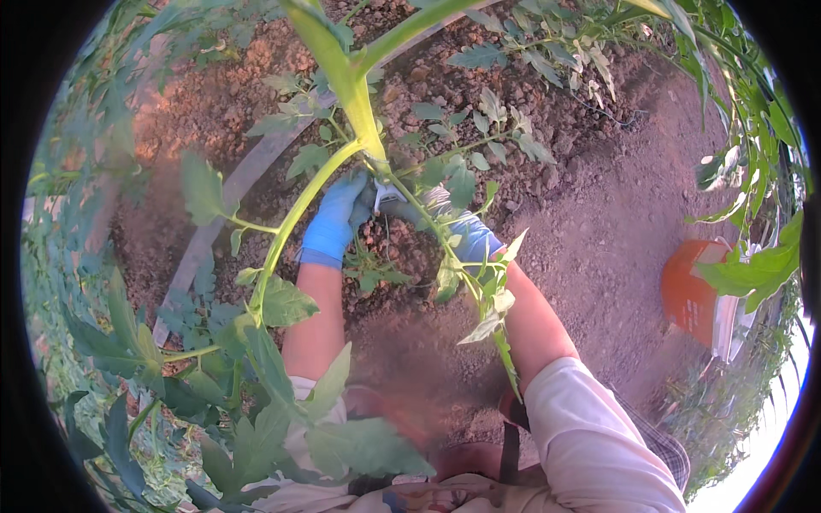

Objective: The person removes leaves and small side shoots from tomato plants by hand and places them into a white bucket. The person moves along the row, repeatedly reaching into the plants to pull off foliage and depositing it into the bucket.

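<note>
A tomato plant's thick main stem (365, 125) rises toward the camera and forks into side branches. Low on it, a pale plastic clip (387, 192) sits against the stem, between my gloved fingertips. My left hand (340, 215), in a blue glove with dark fingers, has its fingertips closed at the clip's left side. From the right, my right hand (465, 224), gloved alike, pinches at the clip's other side; a leafy side shoot (439, 231) partly covers it. Below the clip hangs a thin string (387, 237).
An orange and white container (693, 288) rests on the soil at right. A grey flat strip (256, 167) crosses the ground diagonally on the left. Tomato foliage (269, 385) crowds the lower left, with more plants (763, 141) along the right. Clumped soil (551, 256) lies around the stem.
</note>
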### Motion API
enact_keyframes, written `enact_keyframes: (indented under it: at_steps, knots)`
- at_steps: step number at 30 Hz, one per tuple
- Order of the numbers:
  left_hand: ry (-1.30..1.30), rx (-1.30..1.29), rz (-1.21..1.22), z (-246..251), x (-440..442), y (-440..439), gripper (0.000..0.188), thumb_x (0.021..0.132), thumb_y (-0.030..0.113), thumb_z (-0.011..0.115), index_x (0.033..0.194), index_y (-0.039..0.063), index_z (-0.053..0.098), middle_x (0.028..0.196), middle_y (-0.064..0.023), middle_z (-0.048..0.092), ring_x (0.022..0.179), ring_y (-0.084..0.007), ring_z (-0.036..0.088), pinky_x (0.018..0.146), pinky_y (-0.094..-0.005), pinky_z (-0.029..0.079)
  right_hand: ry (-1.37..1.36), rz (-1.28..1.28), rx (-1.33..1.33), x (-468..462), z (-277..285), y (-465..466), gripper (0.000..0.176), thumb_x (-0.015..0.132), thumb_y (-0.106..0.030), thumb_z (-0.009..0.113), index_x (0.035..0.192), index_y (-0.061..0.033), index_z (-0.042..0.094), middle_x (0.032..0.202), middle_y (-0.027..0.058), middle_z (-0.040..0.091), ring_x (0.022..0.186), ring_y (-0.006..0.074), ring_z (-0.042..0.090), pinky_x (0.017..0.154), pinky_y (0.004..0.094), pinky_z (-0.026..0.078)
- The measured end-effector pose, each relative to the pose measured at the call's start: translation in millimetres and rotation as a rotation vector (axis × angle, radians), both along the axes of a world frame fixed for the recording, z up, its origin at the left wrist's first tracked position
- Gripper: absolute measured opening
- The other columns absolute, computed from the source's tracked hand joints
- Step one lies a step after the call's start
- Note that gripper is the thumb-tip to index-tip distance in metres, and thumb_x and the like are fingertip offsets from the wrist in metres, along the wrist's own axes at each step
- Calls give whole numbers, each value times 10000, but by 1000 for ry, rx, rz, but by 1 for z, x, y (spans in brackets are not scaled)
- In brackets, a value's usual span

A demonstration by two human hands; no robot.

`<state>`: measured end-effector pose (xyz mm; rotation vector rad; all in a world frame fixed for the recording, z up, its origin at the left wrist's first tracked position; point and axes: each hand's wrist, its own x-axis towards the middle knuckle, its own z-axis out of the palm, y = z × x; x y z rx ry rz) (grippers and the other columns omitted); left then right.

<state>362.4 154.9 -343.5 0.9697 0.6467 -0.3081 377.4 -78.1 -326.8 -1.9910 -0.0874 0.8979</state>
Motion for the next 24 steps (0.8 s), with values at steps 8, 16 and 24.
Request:
enact_keyframes:
  at_steps: [8,16,24]
  knots:
    - [-83,265,263,26,-74,5,374,966,372,476,1054,43,630,761,-50,649,475,-114,506,430,-238,393,103,-118,131,-35,-3,-18,237,900,-251,527,1051,-92,617,787,81,650,691,253,610,652,383,484]
    - [-244,940,-550,0,-158,-141,358,929,255,456,1210,45,530,1178,-155,574,1046,-264,578,855,-371,487,572,-556,466,-179,13,-44,232,904,-248,522,1047,-91,618,779,83,648,681,254,610,648,384,486]
    - [-62,905,-717,114,-222,-223,571,925,397,484,1378,64,385,1333,-164,500,1188,-289,522,931,-383,448,213,-1044,301,-227,134,-178,169,897,-233,563,929,-78,623,664,70,610,457,159,516,405,319,394]
